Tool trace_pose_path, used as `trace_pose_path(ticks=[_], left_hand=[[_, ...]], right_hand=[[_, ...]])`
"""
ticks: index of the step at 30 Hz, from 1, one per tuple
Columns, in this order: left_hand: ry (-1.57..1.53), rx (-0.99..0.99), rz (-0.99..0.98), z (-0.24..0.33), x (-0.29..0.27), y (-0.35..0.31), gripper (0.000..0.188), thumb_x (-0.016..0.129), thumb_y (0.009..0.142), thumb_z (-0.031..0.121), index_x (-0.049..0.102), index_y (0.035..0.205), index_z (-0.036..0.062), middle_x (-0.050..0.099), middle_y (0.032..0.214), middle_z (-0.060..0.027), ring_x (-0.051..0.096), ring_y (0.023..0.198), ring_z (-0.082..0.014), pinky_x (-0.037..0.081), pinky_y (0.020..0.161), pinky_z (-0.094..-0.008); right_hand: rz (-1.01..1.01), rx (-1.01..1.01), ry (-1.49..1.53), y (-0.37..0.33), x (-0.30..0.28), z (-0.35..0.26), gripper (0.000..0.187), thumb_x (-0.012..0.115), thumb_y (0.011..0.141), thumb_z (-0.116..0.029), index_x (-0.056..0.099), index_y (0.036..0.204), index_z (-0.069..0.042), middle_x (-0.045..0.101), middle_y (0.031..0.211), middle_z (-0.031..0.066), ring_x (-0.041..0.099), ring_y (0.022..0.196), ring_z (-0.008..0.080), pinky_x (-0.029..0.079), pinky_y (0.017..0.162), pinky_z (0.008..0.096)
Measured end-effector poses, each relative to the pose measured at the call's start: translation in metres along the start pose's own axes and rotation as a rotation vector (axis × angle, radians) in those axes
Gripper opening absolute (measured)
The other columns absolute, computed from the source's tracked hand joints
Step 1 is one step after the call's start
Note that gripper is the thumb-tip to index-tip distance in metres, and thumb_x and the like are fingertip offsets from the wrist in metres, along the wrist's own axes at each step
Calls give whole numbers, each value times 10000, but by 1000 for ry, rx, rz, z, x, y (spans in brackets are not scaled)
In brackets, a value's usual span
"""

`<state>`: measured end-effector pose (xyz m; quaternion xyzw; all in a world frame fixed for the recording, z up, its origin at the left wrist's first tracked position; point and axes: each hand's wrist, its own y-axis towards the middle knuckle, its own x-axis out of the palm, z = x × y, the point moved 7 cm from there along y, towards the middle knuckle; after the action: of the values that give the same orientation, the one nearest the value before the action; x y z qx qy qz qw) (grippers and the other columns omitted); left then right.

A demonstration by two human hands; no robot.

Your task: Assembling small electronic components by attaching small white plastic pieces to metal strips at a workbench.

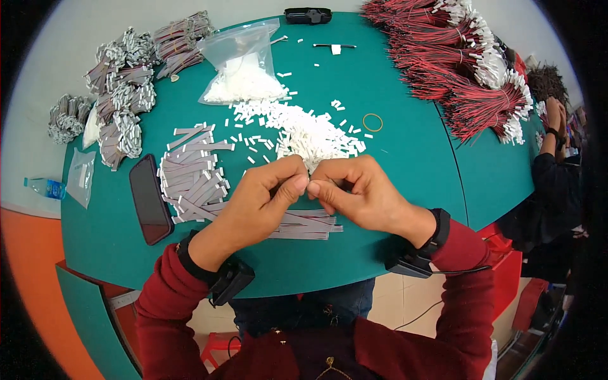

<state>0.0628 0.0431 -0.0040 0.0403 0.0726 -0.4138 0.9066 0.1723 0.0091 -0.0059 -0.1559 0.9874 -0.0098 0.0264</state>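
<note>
My left hand and my right hand meet over the green table, thumb and fingertips of each pinched together. Whatever lies between them is hidden by the fingers. Just beyond the fingertips spreads a loose heap of small white plastic connector housings. Flat grey ribbon cables lie under and between my wrists, with bare-looking ends toward the right. To the left of my left hand is a pile of grey ribbon cables with white connectors on their ends.
A clear plastic bag of white housings stands behind the heap. A dark phone lies at left, near a water bottle. Bundled grey cables line the far left; red-black wire bundles fill the far right. Another person's arm shows at right.
</note>
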Motion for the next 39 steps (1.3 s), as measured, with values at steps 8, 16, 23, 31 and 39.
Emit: trace_pose_path(ticks=[8, 16, 23, 31, 39], left_hand=[[-77, -18, -16, 0, -5, 2, 262, 447, 938, 235, 468, 759, 45, 375, 643, 32, 322, 600, -52, 278, 526, -213], [-85, -24, -18, -6, -3, 3, 246, 450, 942, 230, 466, 768, 57, 363, 634, 50, 310, 574, -35, 257, 509, -198], [-13, 7, 0, -3, 1, 1, 241, 451, 941, 229, 462, 774, 56, 363, 632, 49, 312, 574, -37, 262, 508, -199], [-130, -26, 0, -8, -1, 4, 238, 455, 939, 221, 457, 766, 57, 363, 640, 48, 306, 566, -38, 259, 505, -198], [-128, 0, 10, -9, 2, 3, 226, 455, 939, 225, 454, 783, 62, 363, 639, 49, 298, 560, -36, 255, 498, -196]], right_hand=[[-11, 67, 76, 2, 2, 0, 218, 537, 903, -197, 590, 797, -13, 503, 582, -7, 442, 526, 36, 349, 463, 193], [-2, 74, 80, 2, 1, 4, 213, 552, 895, -200, 597, 787, -22, 515, 577, -16, 433, 501, 33, 341, 451, 184], [32, 71, 26, -2, 2, -4, 217, 551, 896, -199, 592, 779, -21, 523, 575, -14, 425, 498, 26, 327, 444, 185], [19, 37, 15, 2, -1, -3, 225, 549, 897, -202, 584, 773, -18, 525, 578, -18, 413, 486, 24, 312, 430, 190], [46, 62, 1, -1, 0, -3, 224, 543, 900, -205, 583, 774, -23, 522, 573, -20, 413, 477, 26, 312, 426, 190]])
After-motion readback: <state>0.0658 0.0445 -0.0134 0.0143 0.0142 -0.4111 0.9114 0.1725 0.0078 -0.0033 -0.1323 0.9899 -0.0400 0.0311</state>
